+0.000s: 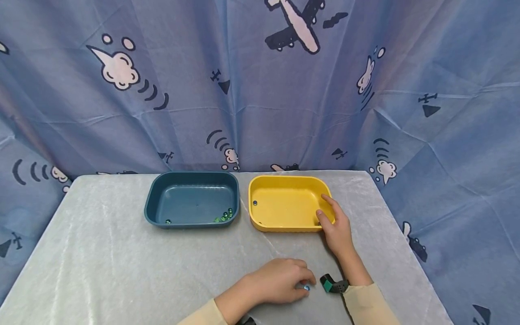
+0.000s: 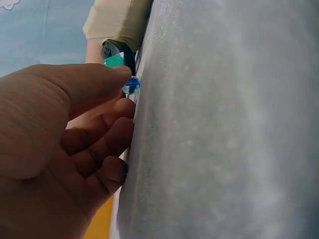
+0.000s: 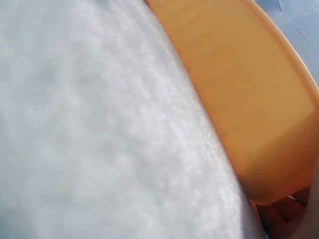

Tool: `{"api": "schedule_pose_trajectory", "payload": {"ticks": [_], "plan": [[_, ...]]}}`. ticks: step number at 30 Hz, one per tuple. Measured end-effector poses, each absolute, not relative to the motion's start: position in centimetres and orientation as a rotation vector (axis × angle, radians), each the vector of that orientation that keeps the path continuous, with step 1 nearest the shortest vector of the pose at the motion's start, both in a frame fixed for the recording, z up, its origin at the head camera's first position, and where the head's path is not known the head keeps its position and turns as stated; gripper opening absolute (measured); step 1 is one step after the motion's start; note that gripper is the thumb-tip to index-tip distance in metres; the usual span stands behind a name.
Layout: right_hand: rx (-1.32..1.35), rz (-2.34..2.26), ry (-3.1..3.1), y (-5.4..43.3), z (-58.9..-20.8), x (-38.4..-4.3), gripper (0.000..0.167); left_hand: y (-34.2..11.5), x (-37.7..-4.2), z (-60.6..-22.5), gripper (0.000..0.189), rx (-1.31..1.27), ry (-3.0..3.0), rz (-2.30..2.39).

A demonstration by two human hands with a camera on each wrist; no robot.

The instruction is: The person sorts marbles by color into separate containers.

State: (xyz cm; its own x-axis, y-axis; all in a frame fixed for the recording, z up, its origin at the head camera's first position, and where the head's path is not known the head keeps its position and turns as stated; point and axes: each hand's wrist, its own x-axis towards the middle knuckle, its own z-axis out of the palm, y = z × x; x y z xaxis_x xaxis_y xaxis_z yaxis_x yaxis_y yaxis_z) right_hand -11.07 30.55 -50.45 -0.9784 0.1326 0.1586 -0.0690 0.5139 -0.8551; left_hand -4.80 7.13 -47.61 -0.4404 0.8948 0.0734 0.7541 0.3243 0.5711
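My left hand (image 1: 280, 282) is low over the cloth, its thumb and fingers curled around a small clear-and-blue glass marble (image 1: 306, 288). In the left wrist view the marble (image 2: 131, 85) shows at the thumb tip, with the other fingers bent below it. My right hand (image 1: 338, 228) grips the near right corner of the yellow tray (image 1: 290, 228), thumb and forefinger reaching over its rim. Seen from the right wrist, more fingers (image 3: 284, 216) are under the tray's corner, partly hidden. Inside the yellow tray a dark marble (image 1: 255, 202) lies near the left wall.
Left of the yellow tray stands a dark teal tray (image 1: 191, 224) with several green marbles (image 1: 224, 216) in its near right corner and another marble (image 1: 168, 221) near its front left. A pale cloth (image 1: 134, 271) covers the table, and a blue printed curtain (image 1: 178, 67) hangs behind.
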Motion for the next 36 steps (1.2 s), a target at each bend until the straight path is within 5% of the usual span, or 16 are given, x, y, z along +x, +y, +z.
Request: {"api": "schedule_pose_trajectory", "payload": {"ticks": [36], "plan": [[-0.042, 1.45, -2.536, 30.55, -50.35, -11.06, 0.052, 7.24, -4.83, -48.03, 0.008, 1.474, 2.337, 0.817]]}}
